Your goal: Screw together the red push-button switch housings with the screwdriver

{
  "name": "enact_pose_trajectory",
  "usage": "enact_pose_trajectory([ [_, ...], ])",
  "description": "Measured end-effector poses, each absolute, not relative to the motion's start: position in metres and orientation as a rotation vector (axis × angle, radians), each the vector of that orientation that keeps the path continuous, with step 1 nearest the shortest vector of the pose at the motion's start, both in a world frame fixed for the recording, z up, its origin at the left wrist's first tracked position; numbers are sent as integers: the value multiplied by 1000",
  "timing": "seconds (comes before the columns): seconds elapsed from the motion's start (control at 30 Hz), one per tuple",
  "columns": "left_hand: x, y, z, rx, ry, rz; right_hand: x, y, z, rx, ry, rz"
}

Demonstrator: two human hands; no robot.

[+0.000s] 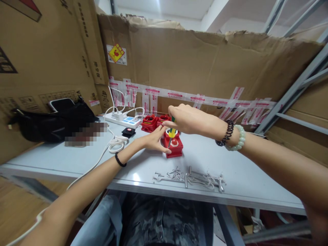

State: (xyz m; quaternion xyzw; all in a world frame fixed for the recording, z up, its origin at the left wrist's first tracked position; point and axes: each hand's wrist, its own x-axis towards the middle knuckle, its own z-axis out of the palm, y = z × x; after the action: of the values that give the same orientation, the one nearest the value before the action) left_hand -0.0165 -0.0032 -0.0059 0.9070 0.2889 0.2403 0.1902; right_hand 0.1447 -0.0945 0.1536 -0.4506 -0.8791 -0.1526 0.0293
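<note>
Centrally in the frame, a screwdriver [172, 132] with a yellow-green handle is standing nearly upright, its long axis running top to bottom and tilting slightly left toward the tip, which is pointing down into a red box [172, 145] on the grey table [243, 177]. Most of the handle is hiding inside the right hand [188, 119], whose fingers are curling tightly together around it. The left hand [153, 139] is touching the box's left side, fingers loosely spread, thumb lying along its front edge. Whether the tip is meeting a screw is too small to tell. Below centre, loose screws [189, 176] are lying scattered. Behind the box, more red boxes [153, 122] are sitting beside a white power strip [123, 120].
</note>
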Motion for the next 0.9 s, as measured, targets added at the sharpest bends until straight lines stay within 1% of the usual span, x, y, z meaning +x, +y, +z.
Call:
enact_pose_trajectory([
  [0.1,-16,-4,-4,2592,869,616,146,-92,152,-1473,-2658,-524],
  [0.27,-16,-1,-6,2590,885,597,144,-105,166,-1328,-2845,-260],
  [0.33,-16,-1,-5,2581,879,588,142,-109,168,-1331,-2859,-215],
  [0.57,-15,-5,-4,2578,859,631,147,-94,151,-1466,-2637,-452],
  [0.63,-16,-4,-5,2581,859,628,148,-94,153,-1445,-2661,-422],
  [0.8,-17,0,-8,2594,853,622,146,-106,166,-1397,-2820,-200],
  [0.9,-17,-1,-8,2587,836,633,146,-102,162,-1379,-2787,-254],
])
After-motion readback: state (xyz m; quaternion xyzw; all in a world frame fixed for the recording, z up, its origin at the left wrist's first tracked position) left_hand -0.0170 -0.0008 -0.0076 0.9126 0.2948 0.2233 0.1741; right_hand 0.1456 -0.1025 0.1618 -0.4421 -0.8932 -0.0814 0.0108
